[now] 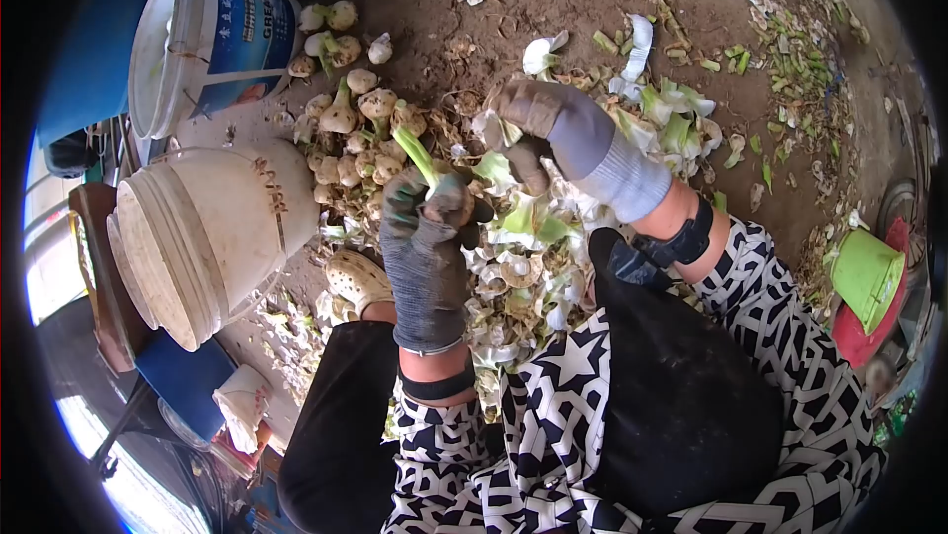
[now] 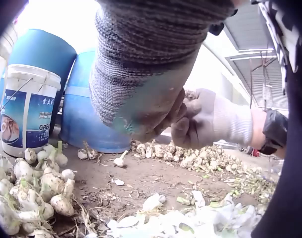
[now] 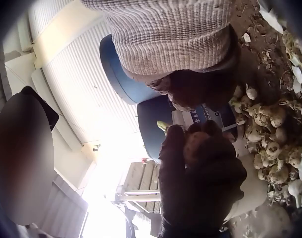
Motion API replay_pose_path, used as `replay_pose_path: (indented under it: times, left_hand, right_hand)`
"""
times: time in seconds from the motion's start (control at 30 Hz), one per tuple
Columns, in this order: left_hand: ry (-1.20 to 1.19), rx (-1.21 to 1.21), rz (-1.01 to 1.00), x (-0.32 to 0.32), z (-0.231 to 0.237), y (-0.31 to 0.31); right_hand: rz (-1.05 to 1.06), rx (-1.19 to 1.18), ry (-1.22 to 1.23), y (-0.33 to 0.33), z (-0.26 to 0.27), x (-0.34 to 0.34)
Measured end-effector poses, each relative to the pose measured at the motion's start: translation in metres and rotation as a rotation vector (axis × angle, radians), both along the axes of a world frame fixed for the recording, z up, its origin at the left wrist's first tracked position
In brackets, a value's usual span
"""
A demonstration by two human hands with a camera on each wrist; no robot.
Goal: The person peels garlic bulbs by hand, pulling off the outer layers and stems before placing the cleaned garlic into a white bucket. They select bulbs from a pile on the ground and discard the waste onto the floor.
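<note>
My left hand (image 1: 427, 248), in a grey glove with a worn green patch, grips a garlic bulb (image 3: 193, 147) whose green stalk (image 1: 416, 155) sticks up past the fingers. Close to its right is my right hand (image 1: 578, 139), in a grey-and-white glove, with a piece of pale garlic skin (image 1: 490, 129) pinched between thumb and fingers. In the left wrist view the right glove (image 2: 208, 116) overlaps the left one, and the bulb is hidden there. Below both hands lies a heap of white and green peelings (image 1: 533, 223). Garlic bulbs (image 1: 377, 105) with cut stalks are piled just beyond the left hand.
A white bucket (image 1: 212, 228) and a blue-labelled bucket (image 1: 242, 40) stand left of the bulbs. Large blue barrels (image 2: 94, 114) rise behind. More bulbs (image 2: 200, 157) line the ground farther off. A green basin (image 1: 864, 277) sits at the right. My shoe (image 1: 357, 280) is beside the peelings.
</note>
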State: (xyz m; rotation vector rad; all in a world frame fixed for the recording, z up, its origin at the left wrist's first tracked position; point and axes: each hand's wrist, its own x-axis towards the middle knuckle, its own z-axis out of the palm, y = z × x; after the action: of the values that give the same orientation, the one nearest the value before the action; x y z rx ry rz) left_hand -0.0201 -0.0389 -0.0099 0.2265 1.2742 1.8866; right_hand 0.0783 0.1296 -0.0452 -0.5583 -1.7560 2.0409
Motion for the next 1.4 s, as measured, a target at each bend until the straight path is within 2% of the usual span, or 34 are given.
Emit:
replay_pose_path:
  times: [0.03, 0.07, 0.1, 0.17, 0.2, 0.23, 0.27, 0.3, 0.37, 0.43, 0.53, 0.57, 0.63, 0.67, 0.8, 0.87, 0.9, 0.97, 1.0, 1.03, 1.1, 1.13, 1.17, 1.23, 1.27, 1.3, 1.37, 1.4]
  left_hand:
    - [-0.003, -0.003, 0.002, -0.001, 0.007, 0.002]
    - [-0.095, -0.111, 0.023, -0.002, 0.019, 0.005]
    - [-0.187, -0.218, 0.046, -0.002, 0.026, 0.007]
    - [-0.260, -0.221, 0.054, -0.003, 0.024, 0.007]
    - [-0.105, -0.164, -0.010, -0.001, 0.018, 0.002]
    - [0.049, -0.107, -0.073, 0.000, 0.010, -0.003]
    - [-0.152, 0.084, -0.134, -0.005, 0.009, -0.005]
    - [-0.153, 0.089, -0.129, -0.004, 0.011, -0.009]
    - [0.027, -0.158, -0.228, -0.002, 0.025, -0.009]
    - [0.078, -0.228, -0.218, 0.000, 0.028, -0.006]
    - [0.475, -0.325, -0.308, -0.004, 0.027, -0.011]
    - [0.473, -0.323, -0.304, -0.003, 0.029, -0.010]
    - [0.315, -0.212, -0.204, 0.001, 0.033, -0.007]
    - [0.322, -0.165, -0.179, 0.000, 0.032, -0.008]
    - [0.286, -0.202, -0.161, 0.005, 0.029, -0.012]
    - [0.236, -0.089, -0.132, 0.005, 0.022, -0.011]
    - [0.236, -0.088, -0.125, 0.009, 0.022, -0.008]
    - [0.251, -0.213, 0.065, 0.016, 0.024, 0.000]
    - [0.252, -0.211, 0.075, 0.013, 0.026, 0.001]
    - [0.133, -0.281, -0.049, 0.007, 0.029, -0.001]
    - [-0.109, -0.415, -0.298, -0.013, 0.033, -0.009]
    - [-0.332, -0.327, -0.517, -0.039, 0.019, -0.020]
    - [-0.332, -0.324, -0.506, -0.036, 0.006, -0.018]
    - [1.194, -0.391, -0.328, -0.025, -0.008, -0.011]
    - [1.074, -0.487, -0.514, -0.033, 0.000, -0.011]
    - [1.074, -0.489, -0.512, -0.033, -0.002, -0.009]
    - [1.007, -0.413, -0.385, -0.033, -0.010, -0.004]
    - [0.847, -0.544, -0.318, -0.032, -0.013, -0.001]
  right_hand:
    - [-0.172, 0.575, -0.129, 0.000, -0.005, -0.001]
    - [-0.147, 0.358, -0.129, 0.000, -0.010, -0.003]
    - [-0.144, 0.358, -0.131, 0.002, -0.012, 0.002]
    - [0.311, 0.038, -0.134, 0.010, 0.025, 0.001]
    - [0.266, 0.197, 0.016, 0.004, 0.013, 0.001]
    - [0.269, 0.201, 0.014, 0.002, 0.013, -0.001]
    - [0.271, 0.440, -0.060, 0.000, 0.014, -0.003]
    - [0.270, 0.679, -0.132, -0.002, 0.016, -0.006]
    - [0.269, 0.670, -0.150, -0.003, 0.023, -0.013]
    - [0.394, 0.533, -0.268, -0.001, 0.025, -0.019]
    - [0.489, 0.397, -0.231, 0.007, 0.035, -0.023]
    - [0.556, 0.323, -0.243, 0.009, 0.037, -0.024]
    - [0.547, 0.267, -0.206, 0.008, 0.034, -0.022]
    - [0.536, 0.210, -0.165, 0.008, 0.032, -0.022]
    - [0.538, 0.097, -0.197, 0.003, 0.024, -0.018]
    - [0.456, -0.189, -0.173, -0.005, 0.017, -0.016]
    - [0.462, -0.187, -0.174, -0.013, 0.007, -0.016]
    - [0.132, 0.098, 0.180, -0.030, -0.012, -0.019]
    - [0.349, -0.469, -0.211, -0.017, 0.032, -0.012]
    - [0.359, -0.466, -0.211, -0.012, 0.030, -0.009]
    - [0.580, -0.814, -0.044, -0.007, 0.019, -0.008]
    - [0.379, -0.728, -0.087, -0.026, 0.008, -0.009]
    - [0.611, -0.645, -0.176, -0.018, 0.023, -0.008]
    - [0.702, -0.719, -0.064, -0.025, 0.031, -0.008]
    - [0.714, -0.814, -0.117, -0.025, 0.026, -0.009]
    - [0.717, -0.815, -0.118, -0.025, 0.023, -0.010]
    - [0.722, -0.986, 0.100, -0.021, 0.016, -0.011]
    - [0.687, -1.046, -0.029, -0.017, 0.010, -0.008]
